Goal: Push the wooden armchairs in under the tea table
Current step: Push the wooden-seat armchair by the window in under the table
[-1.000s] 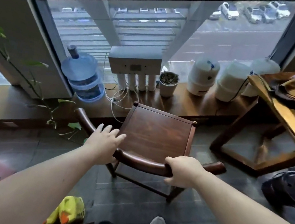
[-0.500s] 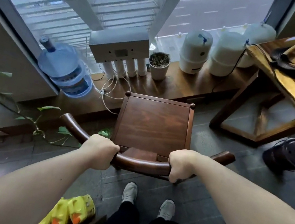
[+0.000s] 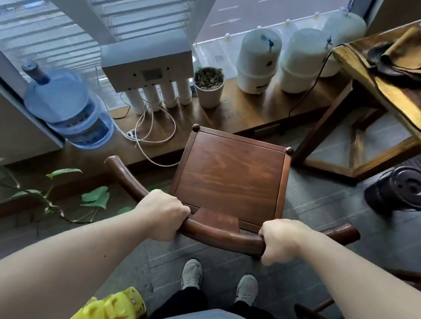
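- The wooden armchair (image 3: 231,179) stands on the tiled floor straight ahead of the person, its seat facing the window ledge, well off to the left of the tea bench (image 3: 399,88) and not yet under it.
- Both hands are clamped around the curved back rail: the left hand (image 3: 162,214) just left of the centre splat, the right hand (image 3: 281,239) just right of it, fingers wrapped under the rail.
- The chair looks like solid dark hardwood, so it is probably heavy and fully stiff; it should turn as one piece without flexing.
- The polished rail may be a little slick, so a full wrap on both sides of the splat suits it better than the thin arm tips.
- The legs are hidden below the seat, so I cannot tell whether they are lifted or resting on the floor.
- A black round pot (image 3: 405,189) sits on the floor near the bench frame, and could snag a leg when the chair swings right.
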### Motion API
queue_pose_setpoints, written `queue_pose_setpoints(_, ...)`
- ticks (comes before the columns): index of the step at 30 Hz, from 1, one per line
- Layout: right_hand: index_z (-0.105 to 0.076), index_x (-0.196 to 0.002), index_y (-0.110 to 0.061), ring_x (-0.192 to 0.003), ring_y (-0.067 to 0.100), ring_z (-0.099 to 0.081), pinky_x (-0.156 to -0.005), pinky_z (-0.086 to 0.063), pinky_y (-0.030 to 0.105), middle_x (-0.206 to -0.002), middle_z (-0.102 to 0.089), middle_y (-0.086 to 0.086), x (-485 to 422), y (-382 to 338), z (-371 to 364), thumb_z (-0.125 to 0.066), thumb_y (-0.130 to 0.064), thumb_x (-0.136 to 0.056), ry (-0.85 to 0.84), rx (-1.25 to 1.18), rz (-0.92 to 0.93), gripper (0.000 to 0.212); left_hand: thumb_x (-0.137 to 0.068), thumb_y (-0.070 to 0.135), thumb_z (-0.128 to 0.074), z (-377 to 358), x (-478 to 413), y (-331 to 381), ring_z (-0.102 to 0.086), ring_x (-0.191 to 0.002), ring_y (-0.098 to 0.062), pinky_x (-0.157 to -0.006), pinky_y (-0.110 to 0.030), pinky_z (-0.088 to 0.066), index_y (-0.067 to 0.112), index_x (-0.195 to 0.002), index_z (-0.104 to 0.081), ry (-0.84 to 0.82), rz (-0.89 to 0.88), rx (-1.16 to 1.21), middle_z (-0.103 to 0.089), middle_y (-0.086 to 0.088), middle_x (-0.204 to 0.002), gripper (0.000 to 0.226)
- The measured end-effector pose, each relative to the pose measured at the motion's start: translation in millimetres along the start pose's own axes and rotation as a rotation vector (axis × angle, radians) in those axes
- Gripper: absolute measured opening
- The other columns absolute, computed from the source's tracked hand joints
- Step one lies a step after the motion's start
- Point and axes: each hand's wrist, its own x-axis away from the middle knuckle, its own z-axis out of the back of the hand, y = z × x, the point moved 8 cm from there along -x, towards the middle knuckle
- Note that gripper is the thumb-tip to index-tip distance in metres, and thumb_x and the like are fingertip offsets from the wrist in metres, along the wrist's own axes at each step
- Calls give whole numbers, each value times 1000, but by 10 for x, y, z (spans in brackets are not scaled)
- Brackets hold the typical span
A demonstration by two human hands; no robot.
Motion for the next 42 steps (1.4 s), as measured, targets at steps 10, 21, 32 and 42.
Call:
queue_pose_setpoints(10,-62,-77,-27,-66,14,-60,-52,-43,26,-70,-62,-7,240,281,-246,-64,-43,-55,51,-240,-117,28,-65,26,-53,319,-483,178,-65,-71,-24,-54,-29,-38,24,-80,-58,-7,-211,-123,-67,2,-76,17)
queue_pose_setpoints(21,-52,-65,-28,-66,14,-58,-50,-38,27,-69,-59,-10,597,722,-662,-60,-46,-52,128,-443,-328,23,-64,24,-57,692,-1130,712,-66,-71,-25,-54,-29,-35,26,-78,-55,-4,-431,-261,-67,2,-75,14)
queue_pose_setpoints(32,-59,-87,-28,-85,23,-62,-64,-46,31,-86,-62,-6,863,1084,-908,-59,-44,-59,173,-562,-383,33,-68,22,-57,1003,-1564,1264,-65,-66,-24,-58,-32,-42,27,-86,-59,13,-568,-343,-63,4,-69,18)
queue_pose_setpoints(42,-51,-104,-38,-92,13,-54,-67,-39,33,-91,-46,-17,1043,1069,-825,-57,-56,-60,460,-585,-455,48,-68,42,-60,1000,-1675,1248,-58,-85,-20,-60,-35,-52,28,-104,-42,117,-868,-262,-60,8,-89,42)
